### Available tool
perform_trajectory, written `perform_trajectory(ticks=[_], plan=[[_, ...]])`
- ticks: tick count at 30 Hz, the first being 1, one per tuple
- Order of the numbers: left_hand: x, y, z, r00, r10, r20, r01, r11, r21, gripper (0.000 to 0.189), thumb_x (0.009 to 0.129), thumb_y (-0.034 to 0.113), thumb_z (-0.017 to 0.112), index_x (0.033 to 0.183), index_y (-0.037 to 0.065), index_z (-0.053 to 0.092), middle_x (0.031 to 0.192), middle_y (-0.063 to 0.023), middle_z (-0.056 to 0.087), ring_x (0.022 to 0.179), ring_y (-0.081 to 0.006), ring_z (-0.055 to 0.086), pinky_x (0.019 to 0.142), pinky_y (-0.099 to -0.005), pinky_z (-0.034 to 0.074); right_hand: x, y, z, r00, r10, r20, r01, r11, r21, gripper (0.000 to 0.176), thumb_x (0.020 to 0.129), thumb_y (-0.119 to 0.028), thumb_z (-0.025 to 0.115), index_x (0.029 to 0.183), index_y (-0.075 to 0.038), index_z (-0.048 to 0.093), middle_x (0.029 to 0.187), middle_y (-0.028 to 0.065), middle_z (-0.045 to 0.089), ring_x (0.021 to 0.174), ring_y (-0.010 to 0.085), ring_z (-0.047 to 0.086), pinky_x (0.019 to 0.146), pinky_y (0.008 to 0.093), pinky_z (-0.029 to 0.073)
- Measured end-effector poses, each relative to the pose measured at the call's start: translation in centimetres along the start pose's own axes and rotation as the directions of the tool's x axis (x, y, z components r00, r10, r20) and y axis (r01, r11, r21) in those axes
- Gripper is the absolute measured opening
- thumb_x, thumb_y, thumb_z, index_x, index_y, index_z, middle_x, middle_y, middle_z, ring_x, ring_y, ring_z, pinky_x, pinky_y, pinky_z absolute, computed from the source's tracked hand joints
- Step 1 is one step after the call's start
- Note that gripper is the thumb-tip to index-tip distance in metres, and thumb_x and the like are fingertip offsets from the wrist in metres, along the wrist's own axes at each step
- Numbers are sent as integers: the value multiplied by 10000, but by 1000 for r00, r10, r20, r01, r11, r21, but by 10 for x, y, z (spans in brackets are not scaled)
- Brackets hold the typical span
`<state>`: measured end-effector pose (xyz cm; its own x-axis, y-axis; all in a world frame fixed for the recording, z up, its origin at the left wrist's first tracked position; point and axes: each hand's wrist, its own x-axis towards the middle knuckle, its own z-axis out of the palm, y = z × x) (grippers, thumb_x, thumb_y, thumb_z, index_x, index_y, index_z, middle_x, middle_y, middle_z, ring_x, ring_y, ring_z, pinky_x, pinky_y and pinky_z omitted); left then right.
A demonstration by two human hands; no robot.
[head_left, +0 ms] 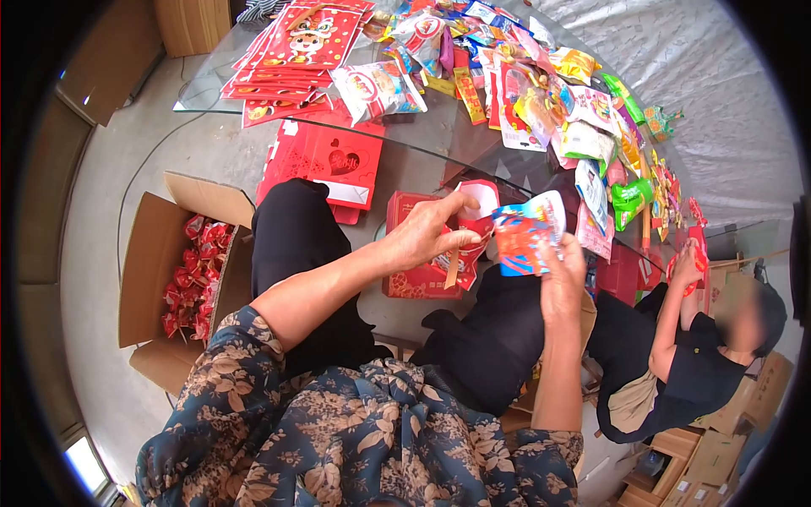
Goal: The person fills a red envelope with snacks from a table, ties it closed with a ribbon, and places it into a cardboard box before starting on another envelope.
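Observation:
My left hand (422, 237) pinches the rim of a small red gift bag (479, 188) with its thumb and fingers. The bag's mouth stands open, showing a pale inside, and a tan ribbon hangs near my thumb. In my right hand (563, 275) is a blue, red and white snack packet (525, 237), held beside the bag's opening and apart from it. Below my left forearm, a red patterned box (414, 281) is partly hidden by the hand and bag.
Snack packets (541, 101) heap across a glass table (405, 139), beside stacked red printed bags (304, 42). Red heart-printed bags (338, 165) lie near my knee. A cardboard box (152, 270) at left holds red-wrapped sweets (198, 275). At right, another person (688, 338) holds something red.

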<state>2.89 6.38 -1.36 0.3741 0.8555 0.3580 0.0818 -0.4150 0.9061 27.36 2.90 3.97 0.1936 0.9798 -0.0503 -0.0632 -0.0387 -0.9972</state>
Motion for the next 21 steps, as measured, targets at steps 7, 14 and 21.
perform_trajectory(ticks=[7, 14, 21], plan=[[-10, -11, 10, 948, 263, 180, -301, 924, 235, 158, 809, 69, 704, 904, 11, 593, 871, -126, 537, 830, -333, 586, 732, -421, 487, 9, -32, 6, 993, -112, -23, 106, 978, -179, 239, 842, -2, 701, 1018, -46, 545, 937, 8, 600, 832, 66, 577, 768, 241, 496], [-13, -21, 15, 947, 271, 172, -309, 914, 263, 136, 805, 56, 690, 916, 25, 617, 870, -136, 531, 823, -336, 588, 714, -418, 497, 10, 10, 21, 989, -147, 35, 149, 908, -393, 213, 831, -32, 717, 897, -51, 515, 829, 1, 595, 727, 55, 528, 652, 247, 466], [-16, -22, 19, 983, 147, 113, -169, 961, 220, 80, 821, 48, 664, 898, 35, 647, 873, -134, 535, 811, -328, 598, 689, -412, 500, -12, 14, 34, 928, -276, 251, 366, 553, -748, 249, 810, -98, 745, 839, -22, 509, 676, 96, 574, 637, 110, 530, 608, 327, 463]])
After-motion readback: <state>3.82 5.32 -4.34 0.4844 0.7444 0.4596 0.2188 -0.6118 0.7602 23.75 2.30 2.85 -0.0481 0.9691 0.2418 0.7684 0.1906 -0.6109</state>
